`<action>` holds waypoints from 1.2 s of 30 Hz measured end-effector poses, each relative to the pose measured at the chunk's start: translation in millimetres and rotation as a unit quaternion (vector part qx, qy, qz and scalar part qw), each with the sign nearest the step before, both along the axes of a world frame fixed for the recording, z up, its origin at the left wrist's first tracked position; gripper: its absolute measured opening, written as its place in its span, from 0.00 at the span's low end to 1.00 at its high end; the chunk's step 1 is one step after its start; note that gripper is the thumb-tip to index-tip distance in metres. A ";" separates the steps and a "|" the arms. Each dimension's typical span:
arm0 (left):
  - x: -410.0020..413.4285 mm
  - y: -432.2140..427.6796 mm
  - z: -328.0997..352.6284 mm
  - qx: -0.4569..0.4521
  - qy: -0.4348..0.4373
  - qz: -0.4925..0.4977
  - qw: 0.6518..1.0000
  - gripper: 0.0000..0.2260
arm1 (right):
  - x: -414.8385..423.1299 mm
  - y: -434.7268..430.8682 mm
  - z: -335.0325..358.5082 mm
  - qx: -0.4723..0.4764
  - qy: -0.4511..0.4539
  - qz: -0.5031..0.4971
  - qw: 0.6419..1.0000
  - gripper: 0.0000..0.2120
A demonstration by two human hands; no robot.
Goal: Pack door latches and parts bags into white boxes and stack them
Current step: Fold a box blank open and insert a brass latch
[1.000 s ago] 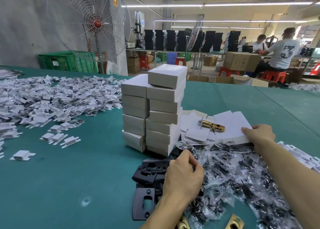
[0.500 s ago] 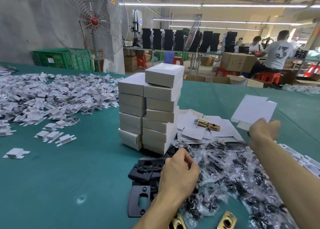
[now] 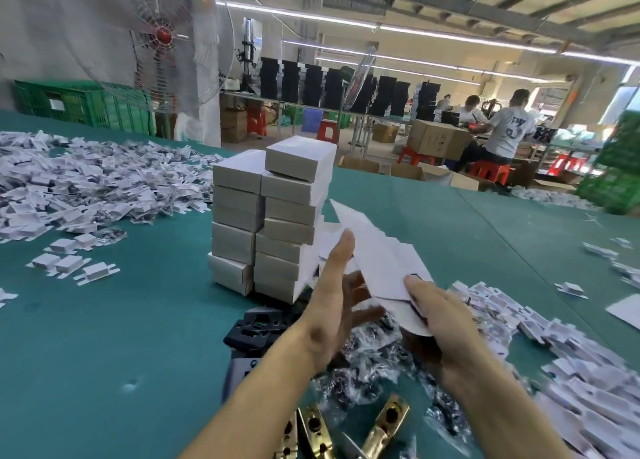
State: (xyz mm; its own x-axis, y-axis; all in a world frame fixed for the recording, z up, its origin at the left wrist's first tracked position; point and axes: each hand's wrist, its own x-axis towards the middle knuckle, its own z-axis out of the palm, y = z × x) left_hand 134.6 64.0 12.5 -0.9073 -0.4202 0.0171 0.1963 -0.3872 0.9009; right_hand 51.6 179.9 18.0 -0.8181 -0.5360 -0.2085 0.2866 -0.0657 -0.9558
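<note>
Flat white box [image 3: 377, 261] tilted in the air over the parts bags [image 3: 363, 365], just right of the box stack [image 3: 277, 223] | our right hand [image 3: 440, 323] pinches its lower corner, fingers over the top face | our left hand [image 3: 332, 295] touches its left edge, fingers straight | brass latches [image 3: 384, 427] lie nearest us on the green table [image 3: 121, 320]

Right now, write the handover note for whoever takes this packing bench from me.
Left hand: open, fingers straight, beside the flat box blank; contact unclear.
Right hand: grips the blank's lower edge, held above the table.
Done: two columns of closed white boxes stacked on the green table.
To hand: parts bags below the hands, brass latches at the near edge.
Left: fold this blank into a box, load a latch and a bag, close it, stack it.
</note>
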 end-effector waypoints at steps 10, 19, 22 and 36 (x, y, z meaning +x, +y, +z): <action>3.3 4.8 5.0 0.149 -0.002 0.036 0.988 0.43 | 14.4 11.9 -3.7 0.105 0.184 0.048 0.976 0.13; -0.7 4.1 7.0 0.160 -0.026 0.042 0.986 0.43 | 17.2 22.2 9.7 0.057 0.297 0.077 0.950 0.07; -1.4 6.6 8.7 0.175 -0.019 0.033 0.984 0.46 | 19.1 28.4 15.2 0.082 0.340 0.084 0.933 0.10; 6.4 20.7 24.7 0.112 -0.017 0.117 0.987 0.41 | 22.6 39.6 31.5 0.115 0.353 0.124 0.920 0.28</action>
State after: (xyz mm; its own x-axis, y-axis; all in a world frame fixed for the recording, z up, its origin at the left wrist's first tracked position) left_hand 141.0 84.8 37.2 -0.7840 -0.6073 -0.1290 0.2740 -0.5249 0.8058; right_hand 74.1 219.5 49.6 -0.6510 -0.7331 0.1969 -0.4321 0.1446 -0.8902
